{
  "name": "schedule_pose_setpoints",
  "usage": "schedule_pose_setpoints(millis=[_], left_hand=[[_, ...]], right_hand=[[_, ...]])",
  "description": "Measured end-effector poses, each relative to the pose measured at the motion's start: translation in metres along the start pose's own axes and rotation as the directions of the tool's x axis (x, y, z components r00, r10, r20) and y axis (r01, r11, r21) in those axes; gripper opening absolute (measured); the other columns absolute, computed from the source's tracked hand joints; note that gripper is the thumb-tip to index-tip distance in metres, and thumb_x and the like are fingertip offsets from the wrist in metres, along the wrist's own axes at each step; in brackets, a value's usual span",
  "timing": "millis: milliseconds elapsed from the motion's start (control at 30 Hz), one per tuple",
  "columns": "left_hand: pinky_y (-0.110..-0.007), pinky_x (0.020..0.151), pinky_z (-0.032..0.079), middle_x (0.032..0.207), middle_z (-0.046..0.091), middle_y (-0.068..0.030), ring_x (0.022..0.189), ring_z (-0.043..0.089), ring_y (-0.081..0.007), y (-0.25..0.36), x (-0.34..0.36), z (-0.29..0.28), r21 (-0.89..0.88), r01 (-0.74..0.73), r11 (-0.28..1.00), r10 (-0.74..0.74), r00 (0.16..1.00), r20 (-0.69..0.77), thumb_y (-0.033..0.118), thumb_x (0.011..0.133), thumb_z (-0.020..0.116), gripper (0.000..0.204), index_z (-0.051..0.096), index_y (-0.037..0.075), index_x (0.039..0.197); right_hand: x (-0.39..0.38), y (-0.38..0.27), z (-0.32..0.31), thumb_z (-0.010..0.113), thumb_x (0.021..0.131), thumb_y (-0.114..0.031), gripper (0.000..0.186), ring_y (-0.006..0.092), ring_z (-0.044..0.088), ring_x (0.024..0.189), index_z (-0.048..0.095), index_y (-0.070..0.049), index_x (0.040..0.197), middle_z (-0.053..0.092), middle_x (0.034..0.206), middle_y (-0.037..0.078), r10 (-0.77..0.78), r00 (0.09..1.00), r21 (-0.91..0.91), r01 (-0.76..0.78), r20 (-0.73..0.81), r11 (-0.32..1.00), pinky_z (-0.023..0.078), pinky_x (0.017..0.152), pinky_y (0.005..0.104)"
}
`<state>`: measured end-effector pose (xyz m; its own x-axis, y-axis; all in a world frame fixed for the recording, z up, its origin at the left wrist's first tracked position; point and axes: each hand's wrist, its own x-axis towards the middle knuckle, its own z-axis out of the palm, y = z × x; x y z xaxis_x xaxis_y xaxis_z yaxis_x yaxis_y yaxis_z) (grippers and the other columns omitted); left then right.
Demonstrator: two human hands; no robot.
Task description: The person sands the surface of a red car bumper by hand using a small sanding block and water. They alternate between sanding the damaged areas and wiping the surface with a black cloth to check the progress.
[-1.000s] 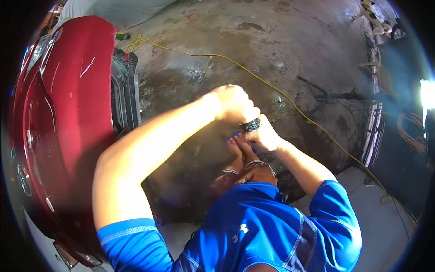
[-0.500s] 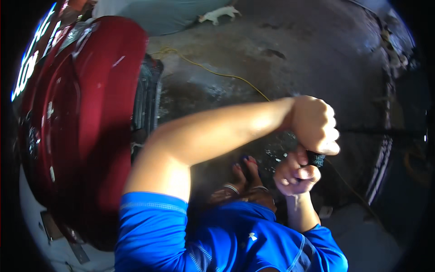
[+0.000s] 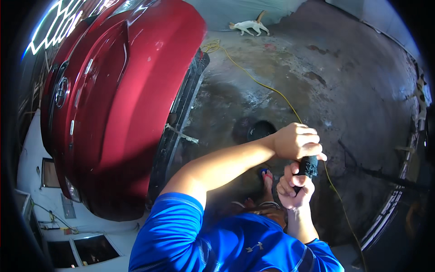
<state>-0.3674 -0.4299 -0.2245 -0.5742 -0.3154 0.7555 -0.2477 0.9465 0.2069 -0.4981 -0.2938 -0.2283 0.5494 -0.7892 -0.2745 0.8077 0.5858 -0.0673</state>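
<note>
A black cylindrical thing with a rough, fuzzy surface is held between my two hands, right of my body. My left hand is closed around its upper end, with the forearm reaching across from the left. Just below, my right hand is wrapped around its lower part, fingers curled. Both ends are hidden by my fingers, so its exact kind does not show. A yellow cord runs along the floor, passes behind my hands and continues down on their right.
A glossy red car fills the left side, with dark trim along its edge. On the wet, stained floor stands a black bucket. A white cat walks near a grey cover at the back. My sandalled foot shows below.
The view has shifted, bringing the car farther into it. The cat's legs and tail have changed position. My left wrist has turned, and more of the black thing shows between my hands.
</note>
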Motion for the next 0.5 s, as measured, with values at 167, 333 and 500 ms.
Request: schedule_pose_setpoints(millis=[167,333,500], left_hand=[[-0.035,0.051,0.048,0.067,0.05,0.0017,0.056,0.057,-0.0185,0.03,-0.041,-0.056,0.26,0.017,0.965,-0.031,0.998,0.053,0.028,0.087,0.085,0.032,0.059,0.014,0.072],[-0.036,0.044,0.04,0.061,0.048,-0.0012,0.047,0.05,-0.0222,0.072,-0.066,-0.09,0.256,0.232,0.938,-0.161,0.949,-0.271,0.005,0.073,0.088,0.038,0.051,0.014,0.068],[-0.041,0.049,0.048,0.066,0.059,-0.0072,0.054,0.062,-0.0292,0.139,-0.142,-0.121,0.418,0.609,0.674,-0.415,0.78,-0.469,0.017,0.084,0.087,0.029,0.06,0.011,0.079]], right_hand=[[0.002,0.039,0.006,0.063,0.08,-0.006,0.017,0.0128,0.039,0.05,0.06,-0.011,0.096,0.05,0.071,0.001,0.337,0.915,0.253,-0.388,0.221,0.886,0.029,0.044,0.03],[0.001,0.092,0.037,0.067,0.082,-0.007,0.019,0.0122,0.039,0.048,0.05,-0.015,0.088,0.046,0.068,0.0,0.414,0.751,0.323,-0.616,0.514,0.718,0.028,0.042,0.0303],[0.016,0.125,0.005,0.068,0.098,-0.023,0.018,0.0115,0.038,0.052,0.053,-0.013,0.095,0.053,0.081,0.001,0.773,0.587,0.032,-0.8,0.241,0.599,0.035,0.049,0.0289]])
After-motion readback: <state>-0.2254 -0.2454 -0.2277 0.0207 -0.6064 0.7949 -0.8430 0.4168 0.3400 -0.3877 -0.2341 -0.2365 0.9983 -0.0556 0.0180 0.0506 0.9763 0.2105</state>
